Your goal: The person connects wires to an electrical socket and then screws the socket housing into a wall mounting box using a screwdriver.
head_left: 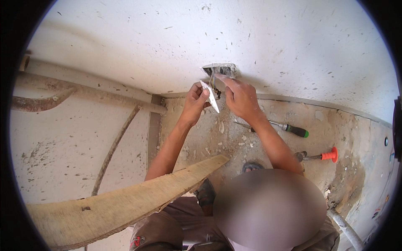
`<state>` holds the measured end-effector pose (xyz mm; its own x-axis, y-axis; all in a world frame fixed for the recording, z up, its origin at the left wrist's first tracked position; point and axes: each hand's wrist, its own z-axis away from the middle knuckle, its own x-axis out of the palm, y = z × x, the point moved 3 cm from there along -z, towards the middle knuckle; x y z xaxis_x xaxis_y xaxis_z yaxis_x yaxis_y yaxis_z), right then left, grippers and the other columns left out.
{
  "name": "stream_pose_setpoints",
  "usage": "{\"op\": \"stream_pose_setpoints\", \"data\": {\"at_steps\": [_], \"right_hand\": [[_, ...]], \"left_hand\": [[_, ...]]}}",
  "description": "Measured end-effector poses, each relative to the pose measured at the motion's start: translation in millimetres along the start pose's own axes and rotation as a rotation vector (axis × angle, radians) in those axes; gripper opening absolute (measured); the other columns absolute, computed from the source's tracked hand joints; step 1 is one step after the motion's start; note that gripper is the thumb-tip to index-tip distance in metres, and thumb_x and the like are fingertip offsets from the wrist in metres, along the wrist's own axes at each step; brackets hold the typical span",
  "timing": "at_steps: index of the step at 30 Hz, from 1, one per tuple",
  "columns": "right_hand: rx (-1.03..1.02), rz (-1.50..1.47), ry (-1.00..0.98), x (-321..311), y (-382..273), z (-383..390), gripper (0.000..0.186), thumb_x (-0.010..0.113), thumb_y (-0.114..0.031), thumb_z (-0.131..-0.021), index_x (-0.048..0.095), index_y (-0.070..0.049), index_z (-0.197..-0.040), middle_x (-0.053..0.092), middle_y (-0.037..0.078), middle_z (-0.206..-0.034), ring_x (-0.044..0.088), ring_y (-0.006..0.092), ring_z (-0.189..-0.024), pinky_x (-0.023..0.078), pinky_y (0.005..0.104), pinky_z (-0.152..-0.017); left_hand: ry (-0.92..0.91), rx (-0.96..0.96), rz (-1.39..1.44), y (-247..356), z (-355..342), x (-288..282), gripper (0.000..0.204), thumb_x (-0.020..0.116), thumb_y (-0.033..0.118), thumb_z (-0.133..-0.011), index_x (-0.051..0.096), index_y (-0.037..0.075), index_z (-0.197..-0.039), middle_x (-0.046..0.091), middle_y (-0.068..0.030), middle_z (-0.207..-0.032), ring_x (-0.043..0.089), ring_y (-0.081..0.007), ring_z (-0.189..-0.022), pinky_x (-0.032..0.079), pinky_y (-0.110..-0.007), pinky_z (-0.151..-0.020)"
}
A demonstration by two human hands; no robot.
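My left hand (194, 102) is closed on the edge of a white socket or switch faceplate (210, 97), held tilted just off the wall. Thin wires (212, 79) run from behind the plate up into a rough rectangular wall box (226, 70) cut into the white wall. My right hand (243, 97) is beside the plate, its index finger stretched to the lower edge of the box, next to the wires. The thumb stands apart, and I see nothing gripped in that hand. The back of the plate is mostly hidden.
A wooden plank (125, 201) slants across the lower left. Rusty pipes (92, 94) lie at the left. On the dusty floor are a green-and-black screwdriver (296, 130), a tool with a red hand guard (328, 155) and rubble. A pale pipe (345, 229) is at lower right.
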<state>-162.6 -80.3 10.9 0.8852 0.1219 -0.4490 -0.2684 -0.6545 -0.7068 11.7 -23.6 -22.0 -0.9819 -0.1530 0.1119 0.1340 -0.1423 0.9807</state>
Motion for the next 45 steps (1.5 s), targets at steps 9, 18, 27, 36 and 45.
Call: {"op": "stream_pose_setpoints", "data": {"at_steps": [9, 18, 27, 36, 45], "right_hand": [[-0.052, 0.47, -0.59, -27, -21, -26, 0.062, 0.051, -0.005, -0.082, 0.044, -0.02, -0.142, 0.068, 0.015, -0.087, 0.066, 0.0305, -0.069, 0.052, 0.0413, -0.061], [0.018, 0.564, -0.728, -3, 5, -26, 0.103, 0.056, 0.008, -0.075, 0.005, -0.037, -0.153, 0.067, 0.014, -0.073, 0.065, 0.0302, -0.064, 0.054, 0.0419, -0.062], [0.033, 0.567, -0.755, -18, -3, -33, 0.079, 0.058, -0.009, -0.084, 0.019, -0.023, -0.153, 0.067, 0.014, -0.079, 0.067, 0.0283, -0.074, 0.054, 0.0399, -0.065], [0.052, 0.267, -0.63, -21, 12, -27, 0.073, 0.056, -0.006, -0.082, 0.03, -0.018, -0.149, 0.065, 0.018, -0.083, 0.064, 0.031, -0.073, 0.052, 0.0403, -0.068], [0.438, -0.559, -0.027, 9, 37, 44, 0.029, 0.067, -0.018, -0.089, 0.062, 0.004, -0.105, 0.067, 0.014, -0.09, 0.063, 0.0165, -0.078, 0.05, 0.0294, -0.07]], "left_hand": [[0.036, 0.035, 0.068, 2, 2, 1, 0.034, 0.065, 0.029, -0.092, 0.055, 0.004, -0.113, 0.063, -0.0036, -0.099, 0.06, -0.0116, -0.092, 0.052, -0.029, -0.078], [0.126, 0.2, -0.026, 5, 5, -4, 0.024, 0.06, 0.013, -0.095, 0.06, 0.0, -0.115, 0.067, -0.0065, -0.101, 0.061, -0.0118, -0.09, 0.051, -0.028, -0.081], [0.23, 0.207, 0.047, -9, -4, 9, 0.024, 0.061, 0.015, -0.095, 0.062, -0.002, -0.112, 0.068, -0.0048, -0.093, 0.06, -0.0084, -0.08, 0.05, -0.025, -0.068], [0.226, 0.229, 0.108, -6, -11, 16, 0.027, 0.061, 0.017, -0.095, 0.062, -0.003, -0.113, 0.068, -0.0055, -0.089, 0.061, -0.0085, -0.077, 0.052, -0.026, -0.065], [0.153, 0.338, 0.001, -2, -2, 29, 0.027, 0.061, 0.015, -0.095, 0.058, -0.002, -0.116, 0.066, -0.0077, -0.102, 0.059, -0.0123, -0.094, 0.048, -0.028, -0.084]]}}
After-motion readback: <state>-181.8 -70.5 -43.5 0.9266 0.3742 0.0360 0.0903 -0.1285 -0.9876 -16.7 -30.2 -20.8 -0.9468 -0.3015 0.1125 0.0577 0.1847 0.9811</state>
